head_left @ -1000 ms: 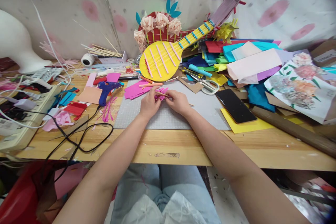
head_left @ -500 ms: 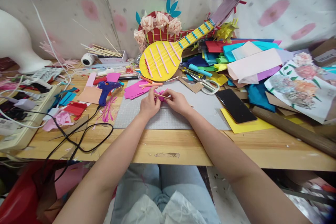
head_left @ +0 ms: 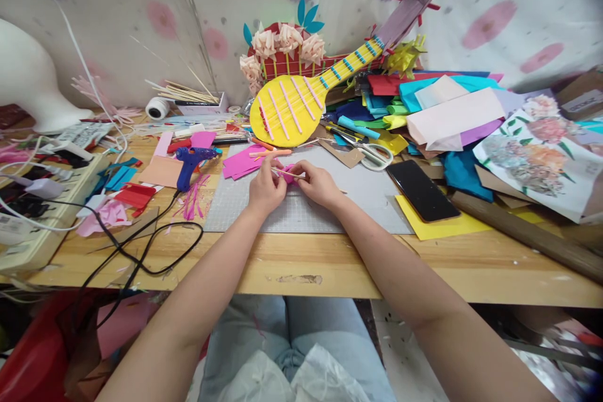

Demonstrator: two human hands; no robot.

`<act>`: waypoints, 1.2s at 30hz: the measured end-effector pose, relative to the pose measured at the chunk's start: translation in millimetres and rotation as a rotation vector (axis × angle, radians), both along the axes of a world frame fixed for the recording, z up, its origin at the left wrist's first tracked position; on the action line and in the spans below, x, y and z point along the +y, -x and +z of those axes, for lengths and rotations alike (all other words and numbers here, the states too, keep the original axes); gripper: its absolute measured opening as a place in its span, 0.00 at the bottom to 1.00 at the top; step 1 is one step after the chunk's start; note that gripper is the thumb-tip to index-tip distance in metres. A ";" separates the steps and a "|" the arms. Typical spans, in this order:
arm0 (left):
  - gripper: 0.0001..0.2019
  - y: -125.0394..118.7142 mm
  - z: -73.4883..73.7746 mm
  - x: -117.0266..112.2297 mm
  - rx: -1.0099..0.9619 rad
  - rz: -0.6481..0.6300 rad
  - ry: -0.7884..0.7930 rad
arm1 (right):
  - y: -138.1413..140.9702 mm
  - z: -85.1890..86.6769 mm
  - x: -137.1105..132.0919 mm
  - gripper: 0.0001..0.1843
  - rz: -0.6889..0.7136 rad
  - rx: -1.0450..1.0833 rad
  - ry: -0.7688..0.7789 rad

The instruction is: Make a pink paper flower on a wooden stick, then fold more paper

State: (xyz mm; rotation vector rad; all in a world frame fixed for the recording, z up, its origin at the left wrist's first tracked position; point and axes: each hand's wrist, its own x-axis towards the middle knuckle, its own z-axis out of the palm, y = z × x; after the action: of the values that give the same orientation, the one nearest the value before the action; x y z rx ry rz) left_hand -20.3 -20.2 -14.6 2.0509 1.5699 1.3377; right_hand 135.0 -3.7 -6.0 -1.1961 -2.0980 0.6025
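Note:
Over the grey cutting mat (head_left: 301, 213), my two hands work close together. My left hand (head_left: 266, 190) is closed, its thumb and fingers pinching a small piece of magenta paper (head_left: 288, 179). My right hand (head_left: 321, 184) is closed on a thin wooden stick (head_left: 293, 173), which lies across the paper and reaches towards the left fingers. The fingers partly hide the paper's shape. Just beyond my left hand, flat magenta paper pieces (head_left: 241, 162) lie on the mat with a pale orange strip (head_left: 271, 152) near them.
A blue glue gun (head_left: 189, 163) stands at the left, its black cable looping over the wooden table (head_left: 226, 264). Behind the mat leans a yellow paper lute (head_left: 285, 113). Scissors (head_left: 377, 156), a phone (head_left: 419, 190) and piled coloured paper (head_left: 452, 107) lie at the right.
The left fingers have shifted slightly and the magenta paper has turned a little between the hands. Otherwise the hands stay in nearly the same place.

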 end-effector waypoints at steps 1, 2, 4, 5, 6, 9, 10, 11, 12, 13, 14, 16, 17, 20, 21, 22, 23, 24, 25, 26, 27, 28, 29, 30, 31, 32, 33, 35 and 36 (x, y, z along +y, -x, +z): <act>0.24 0.4 -0.4 1.1 -0.055 0.025 -0.010 | 0.3 -1.1 0.1 0.14 -0.008 0.010 -0.004; 0.22 1.0 -1.1 2.4 -0.109 0.054 -0.014 | 0.7 -2.1 0.1 0.14 -0.018 0.019 -0.011; 0.19 2.8 -2.5 5.3 -0.206 0.106 -0.009 | 1.6 -3.1 -0.3 0.14 -0.036 0.029 -0.027; 0.17 4.0 -3.2 6.6 -0.241 0.119 -0.002 | 1.9 -2.6 -0.6 0.13 -0.045 0.029 -0.036; 0.14 5.1 -3.8 7.6 -0.263 0.118 0.009 | 1.8 -1.3 -0.9 0.12 -0.057 0.027 -0.048; 0.07 7.7 -4.2 8.6 -0.244 0.059 0.035 | -1.7 6.6 -1.4 0.12 -0.125 0.001 -0.108; 0.06 8.1 -3.9 8.3 -0.212 0.035 0.033 | -4.1 9.8 -1.0 0.13 -0.158 -0.020 -0.136; 0.08 8.2 -3.4 7.9 -0.178 0.022 0.021 | -7.1 12.9 -0.4 0.15 -0.189 -0.052 -0.169; 0.11 8.1 -2.7 7.4 -0.144 0.025 -0.001 | -10.4 15.3 0.6 0.18 -0.226 -0.094 -0.195; 0.14 7.8 -1.9 6.9 -0.113 0.041 -0.031 | -13.9 17.0 1.9 0.20 -0.254 -0.155 -0.212; 0.17 7.5 -0.9 6.6 -0.083 0.061 -0.064 | -17.1 17.7 3.4 0.20 -0.271 -0.222 -0.224; 0.18 7.0 1.3 6.4 -0.017 0.087 -0.128 | -22.3 16.7 6.5 0.19 -0.254 -0.339 -0.230; 0.18 6.8 2.5 6.6 0.021 0.085 -0.155 | -23.9 15.3 7.7 0.19 -0.233 -0.381 -0.234; 0.15 6.7 5.6 7.6 0.118 0.040 -0.207 | -23.9 11.5 8.6 0.19 -0.185 -0.457 -0.252; 0.14 6.6 6.3 7.9 0.141 0.025 -0.213 | -22.8 11.2 8.0 0.19 -0.174 -0.472 -0.256; 0.14 6.4 6.7 8.3 0.159 0.011 -0.211 | -21.4 11.3 7.0 0.19 -0.165 -0.484 -0.258; 0.13 6.2 7.0 8.6 0.172 -0.002 -0.203 | -19.9 12.0 5.8 0.19 -0.157 -0.493 -0.254; 0.12 5.9 7.2 8.9 0.182 -0.013 -0.193 | -18.4 12.9 4.6 0.19 -0.152 -0.499 -0.246; 0.11 5.5 7.2 9.2 0.188 -0.022 -0.182 | -17.1 13.8 3.5 0.19 -0.151 -0.502 -0.237; 0.10 5.1 7.3 9.3 0.191 -0.030 -0.174 | -16.1 14.7 2.6 0.19 -0.154 -0.503 -0.228; 0.09 4.7 7.4 9.5 0.191 -0.036 -0.168 | -15.3 15.2 1.9 0.19 -0.160 -0.503 -0.220; 0.08 4.3 7.4 9.5 0.190 -0.041 -0.162 | -14.7 15.4 1.5 0.19 -0.168 -0.502 -0.213; 0.07 4.0 7.5 9.4 0.188 -0.045 -0.156 | -14.3 15.3 1.4 0.19 -0.175 -0.500 -0.209; 0.06 3.7 7.7 9.3 0.186 -0.050 -0.152 | -14.1 14.9 1.4 0.19 -0.178 -0.497 -0.208; 0.06 3.5 7.8 9.1 0.183 -0.054 -0.152 | -13.9 14.3 1.4 0.19 -0.179 -0.492 -0.209; 0.05 3.4 7.9 8.9 0.181 -0.059 -0.155 | -13.7 13.8 1.5 0.19 -0.178 -0.487 -0.211; 0.05 3.3 8.0 8.6 0.180 -0.063 -0.161 | -13.6 13.3 1.4 0.18 -0.178 -0.483 -0.212; 0.05 3.1 8.2 8.3 0.186 -0.068 -0.169 | -13.0 12.9 1.0 0.19 -0.175 -0.479 -0.214; 0.05 2.9 8.4 8.1 0.193 -0.068 -0.168 | -12.7 12.9 0.6 0.19 -0.171 -0.477 -0.214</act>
State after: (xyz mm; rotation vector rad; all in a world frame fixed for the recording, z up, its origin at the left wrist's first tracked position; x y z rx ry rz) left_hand -23.2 -12.0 -6.3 2.3757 1.4905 1.3224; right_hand 147.6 -3.1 6.9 -1.4788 -2.3348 0.0053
